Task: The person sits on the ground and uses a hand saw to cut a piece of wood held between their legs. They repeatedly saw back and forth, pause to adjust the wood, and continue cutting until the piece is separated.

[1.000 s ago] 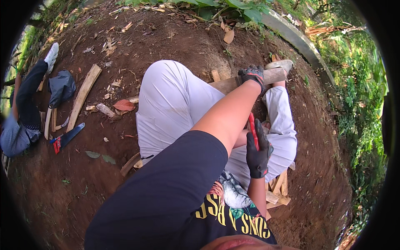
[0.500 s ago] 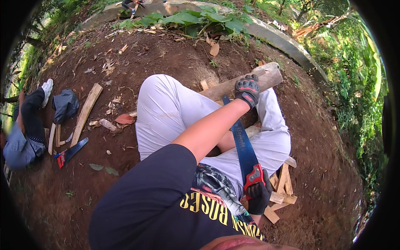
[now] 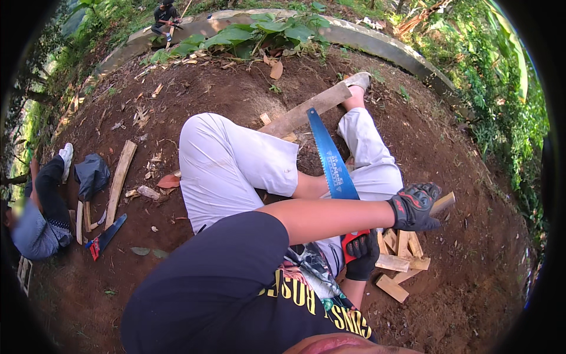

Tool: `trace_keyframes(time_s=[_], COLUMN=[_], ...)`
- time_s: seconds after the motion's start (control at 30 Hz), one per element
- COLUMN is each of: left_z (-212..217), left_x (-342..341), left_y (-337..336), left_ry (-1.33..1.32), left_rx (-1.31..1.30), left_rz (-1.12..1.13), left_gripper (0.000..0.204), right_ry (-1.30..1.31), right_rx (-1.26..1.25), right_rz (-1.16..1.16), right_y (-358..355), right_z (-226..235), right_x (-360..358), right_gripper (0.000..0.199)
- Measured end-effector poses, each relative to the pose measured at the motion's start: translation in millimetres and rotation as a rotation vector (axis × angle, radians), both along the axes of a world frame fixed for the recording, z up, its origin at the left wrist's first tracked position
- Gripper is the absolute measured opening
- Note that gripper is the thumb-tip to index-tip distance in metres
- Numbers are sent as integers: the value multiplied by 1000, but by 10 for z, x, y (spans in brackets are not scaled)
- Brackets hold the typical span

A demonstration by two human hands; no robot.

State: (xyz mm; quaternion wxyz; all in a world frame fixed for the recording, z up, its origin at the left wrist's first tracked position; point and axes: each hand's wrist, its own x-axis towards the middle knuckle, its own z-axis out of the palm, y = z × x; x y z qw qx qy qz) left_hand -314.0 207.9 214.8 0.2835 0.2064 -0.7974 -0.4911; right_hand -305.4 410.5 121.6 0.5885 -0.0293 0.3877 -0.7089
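My left hand [image 3: 415, 206], in a black glove with red marks, reaches across my body to the right. Its fingers and thumb are closed about a short wood block [image 3: 443, 202]. My right hand [image 3: 362, 258], also gloved, grips the red handle of a handsaw [image 3: 335, 160] near my waist. The blue blade points away from me, its lower part crossed by my left forearm. Its tip lies in front of the wooden plank [image 3: 309, 109], which slants from behind my knee to my shoe [image 3: 357, 81]. Below my left hand is a pile of cut wood blocks [image 3: 404, 253].
At the left, another person [image 3: 41, 227] sits beside a dark bag [image 3: 92, 176], a long plank [image 3: 121, 183] and a second handsaw [image 3: 106, 237]. A further person [image 3: 164, 20] is by the low concrete wall [image 3: 407, 50]. Wood chips [image 3: 141, 115] are scattered over the soil.
My left hand has left the plank and swung right and nearer to me, over the pile, with a wood block in it. My right hand still holds the saw. The view has shifted slightly.
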Motion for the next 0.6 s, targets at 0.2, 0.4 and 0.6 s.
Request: trace_keyframes(time_s=[0.2,0.4,0.6], left_z=[-413,-1662,-1767], left_x=[1783,3166,2037], left_y=[-655,-1539,-1128], left_ry=[162,-894,-1298], left_rx=[-363,5,-61], left_rz=[428,849,542], left_gripper=[70,99,129], right_ry=[-259,-251,-134], right_rx=[-57,-130,-69], right_rz=[-98,-37,-46], right_y=[-151,-152,-164], right_z=[145,105,156], right_x=[110,89,29], right_gripper=[46,52,62])
